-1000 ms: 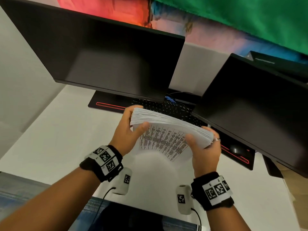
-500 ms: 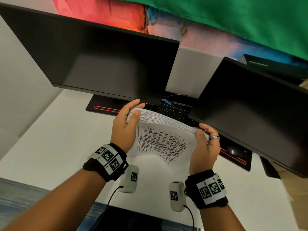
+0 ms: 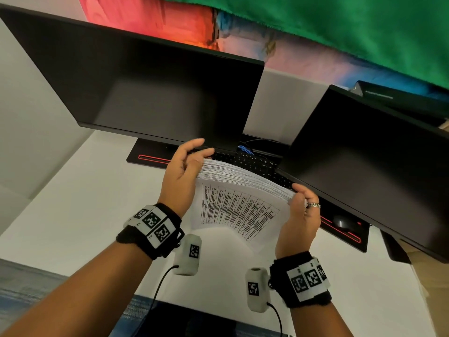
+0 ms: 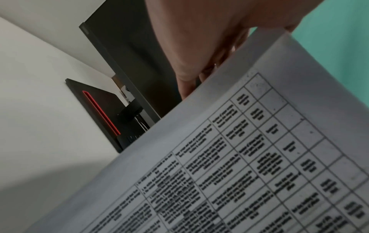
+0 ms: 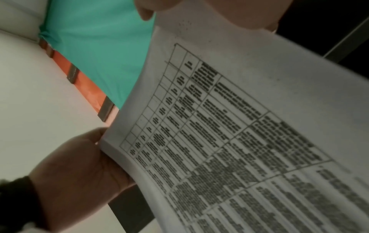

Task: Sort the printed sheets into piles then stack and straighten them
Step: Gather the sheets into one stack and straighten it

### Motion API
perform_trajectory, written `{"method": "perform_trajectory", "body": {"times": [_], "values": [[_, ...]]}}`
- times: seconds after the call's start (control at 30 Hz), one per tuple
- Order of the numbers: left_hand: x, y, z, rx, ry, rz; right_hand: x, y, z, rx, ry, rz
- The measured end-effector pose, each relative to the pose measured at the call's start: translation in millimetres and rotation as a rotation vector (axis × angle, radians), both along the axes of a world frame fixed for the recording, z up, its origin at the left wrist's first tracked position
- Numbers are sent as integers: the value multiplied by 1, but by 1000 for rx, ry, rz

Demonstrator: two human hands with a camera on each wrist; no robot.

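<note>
A thick stack of printed sheets stands tilted on its lower edge on the white desk, its front page a printed table. My left hand holds the stack's left edge, palm against the side, fingers behind and thumb at the top corner. My right hand, with a ring, grips the top right corner, fingers curled over the edge. The left wrist view has the front page with the left hand behind it. The right wrist view shows the page, the left hand and the right hand.
Two dark monitors stand just behind the stack. Under them lie a black keyboard, a black mat with a red stripe and a mouse. White desk surface stretches to the left and toward me.
The stack has tipped up from a flatter hold to standing on its lower edge. My left thumb left the front page for the top corner, and my right hand shifted up to the top right corner.
</note>
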State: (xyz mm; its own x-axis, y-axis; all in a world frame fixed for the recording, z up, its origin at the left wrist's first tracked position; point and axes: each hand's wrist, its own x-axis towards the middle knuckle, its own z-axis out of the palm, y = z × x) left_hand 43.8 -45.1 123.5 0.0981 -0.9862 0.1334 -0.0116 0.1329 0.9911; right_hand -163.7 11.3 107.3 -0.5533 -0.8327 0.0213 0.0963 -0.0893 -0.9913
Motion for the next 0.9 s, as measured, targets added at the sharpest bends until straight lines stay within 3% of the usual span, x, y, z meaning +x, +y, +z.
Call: {"method": "perform_trajectory", "body": {"times": [0.1, 0.17, 0.3, 0.63, 0.9], "values": [[12, 3, -9, -1, -32, -244, -7, 5, -6, 10, -46, 127], [16, 5, -14, 67, -77, -358, -11, 7, -7, 50, 20, 194], [20, 0, -21, 130, -189, -297, -19, 4, -8, 99, -24, 196], [14, -13, -33, 164, -224, -389, -10, 14, -12, 6, -105, 180], [15, -22, -37, 190, -251, -404, -14, 5, -37, 189, -97, 204]]}}
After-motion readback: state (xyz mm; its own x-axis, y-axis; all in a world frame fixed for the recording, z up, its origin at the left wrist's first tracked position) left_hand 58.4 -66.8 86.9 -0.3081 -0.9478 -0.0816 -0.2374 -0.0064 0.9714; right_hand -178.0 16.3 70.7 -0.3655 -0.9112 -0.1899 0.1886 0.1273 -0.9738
